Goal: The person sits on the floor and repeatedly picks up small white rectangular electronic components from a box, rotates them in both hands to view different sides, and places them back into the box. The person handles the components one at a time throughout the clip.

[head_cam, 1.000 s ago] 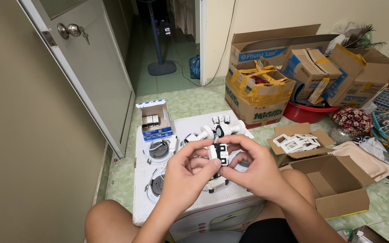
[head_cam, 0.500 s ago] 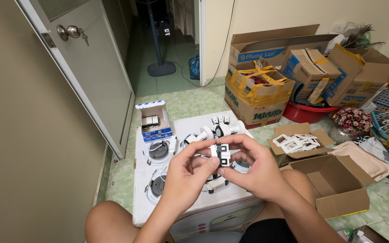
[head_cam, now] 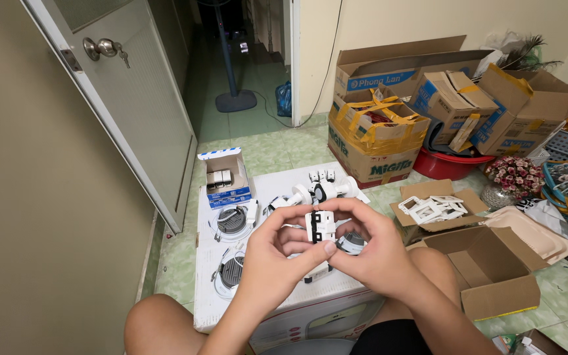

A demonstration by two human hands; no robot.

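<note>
Little has moved: both hands (head_cam: 327, 253) still pinch, seemingly, a white switch (head_cam: 320, 225).

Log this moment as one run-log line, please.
left hand: grips small white plastic part | right hand: grips same part | below: white box top with round fittings

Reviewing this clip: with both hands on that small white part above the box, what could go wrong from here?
1. The small white part is pinched only by fingertips of the left hand and right hand; it could slip and drop among the loose fittings below.
2. Those fittings lie near the edge of the white box; a knock might roll them off.
</note>
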